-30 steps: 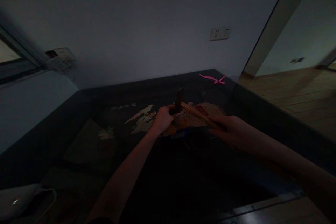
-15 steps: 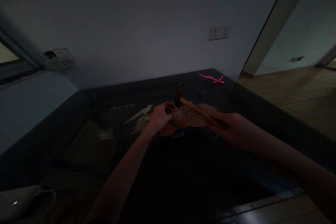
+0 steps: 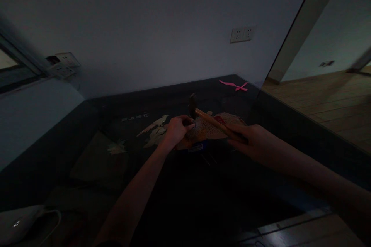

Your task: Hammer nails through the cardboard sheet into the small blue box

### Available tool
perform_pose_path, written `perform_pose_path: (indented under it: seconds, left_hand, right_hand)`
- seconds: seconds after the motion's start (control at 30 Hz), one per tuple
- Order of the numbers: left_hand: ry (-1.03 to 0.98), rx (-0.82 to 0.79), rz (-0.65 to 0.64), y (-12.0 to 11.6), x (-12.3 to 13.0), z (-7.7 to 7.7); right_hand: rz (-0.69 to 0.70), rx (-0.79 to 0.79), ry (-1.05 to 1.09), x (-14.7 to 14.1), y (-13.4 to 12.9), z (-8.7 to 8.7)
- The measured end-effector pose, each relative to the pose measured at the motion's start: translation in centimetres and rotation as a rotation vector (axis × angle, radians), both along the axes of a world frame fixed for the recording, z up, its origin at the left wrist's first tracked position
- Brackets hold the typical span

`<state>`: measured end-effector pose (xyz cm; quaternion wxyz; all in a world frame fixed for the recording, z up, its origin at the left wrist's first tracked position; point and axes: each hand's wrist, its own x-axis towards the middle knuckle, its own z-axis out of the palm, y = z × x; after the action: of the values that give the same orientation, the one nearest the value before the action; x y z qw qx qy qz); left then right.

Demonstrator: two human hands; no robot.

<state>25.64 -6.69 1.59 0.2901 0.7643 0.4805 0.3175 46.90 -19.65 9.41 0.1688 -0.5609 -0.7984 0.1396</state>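
My right hand point(image 3: 249, 139) is wrapped round the wooden handle of a hammer point(image 3: 210, 119). The hammer's dark head point(image 3: 192, 105) stands up just beyond my left fingertips. My left hand point(image 3: 178, 129) is closed in a pinch, thumb against forefinger, close to the hammer head. What sits between those fingers is too small and dark to make out. Under both hands lies a speckled, tan-orange piece point(image 3: 216, 132) with a red patch on its right part. A blue item with a pale label point(image 3: 197, 147) shows at its near edge.
The dark table point(image 3: 185, 200) carries a pale bird decoration point(image 3: 156, 123). A pink ribbon point(image 3: 236, 85) lies at the far right corner. A white device with a cable point(image 3: 21, 222) is at the near left. Sockets point(image 3: 242, 34) are on the wall behind.
The hammer head has shifted slightly left, and more of the red patch shows. My left hand stays in nearly the same place, still pinched.
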Motion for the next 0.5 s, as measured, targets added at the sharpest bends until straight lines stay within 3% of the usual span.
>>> perform_pose_path:
  seconds: [0.5]
  left_hand:
    - [0.045,-0.008,-0.003,0.2,-0.11,-0.55]
  right_hand:
    - [0.024,0.03,-0.05,-0.26,0.27,-0.58]
